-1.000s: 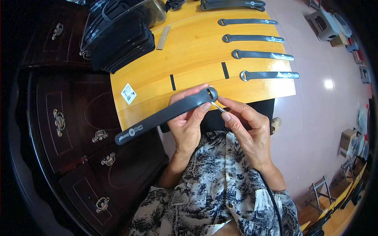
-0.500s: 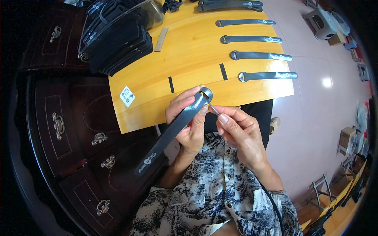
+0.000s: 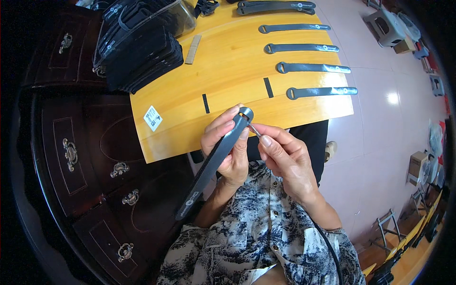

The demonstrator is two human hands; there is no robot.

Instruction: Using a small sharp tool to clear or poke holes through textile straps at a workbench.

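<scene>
My left hand (image 3: 233,167) grips a dark grey strap (image 3: 214,157) near its rounded, slotted head, fingers behind and thumb in front. The strap's long tail hangs down toward the lower left, with pale printing near its tip. In my right hand (image 3: 293,161), a thin metal tool (image 3: 255,130) is pinched between thumb and index finger. Its tip meets the strap's edge just below the slot; the tip is too small to make out. Beyond my hands, several similar straps (image 3: 323,92) lie in a spaced column along the right of the yellow table (image 3: 175,135).
Stacked black straps (image 3: 147,61) lean against a clear plastic bin (image 3: 185,19) at the back left. Two short black strips (image 3: 269,88), a beige strip (image 3: 193,49) and a white label (image 3: 153,118) lie on the table. Dark drawers (image 3: 71,156) stand on the left.
The strap's tail has swung slightly to the right and toward my body, turning more edge-on. Both hands keep their hold, and the tool's tip stays beside the slotted head.
</scene>
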